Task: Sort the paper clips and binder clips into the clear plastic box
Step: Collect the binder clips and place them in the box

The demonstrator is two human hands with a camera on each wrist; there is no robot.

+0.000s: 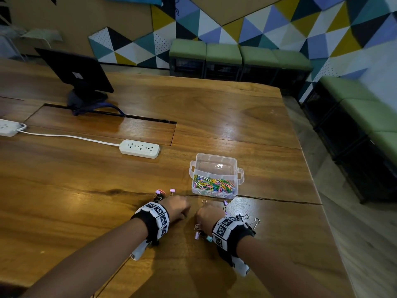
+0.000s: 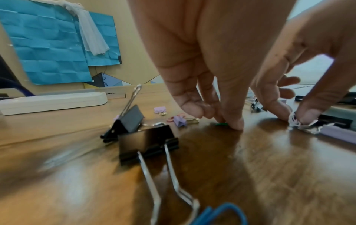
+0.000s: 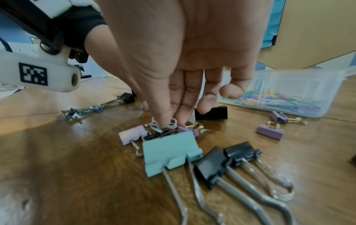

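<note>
The clear plastic box stands just beyond my hands; its near compartment holds several coloured paper clips and its far compartment looks bare. My left hand points down, its fingertips closing on a small green paper clip on the wood. My right hand pinches the wire handles of a small black binder clip between thumb and forefinger. Around it lie a teal binder clip, lilac ones and black ones.
Two black binder clips and small lilac ones lie left of my left hand. A white power strip sits behind on the left, with a monitor further back. The table edge runs along the right.
</note>
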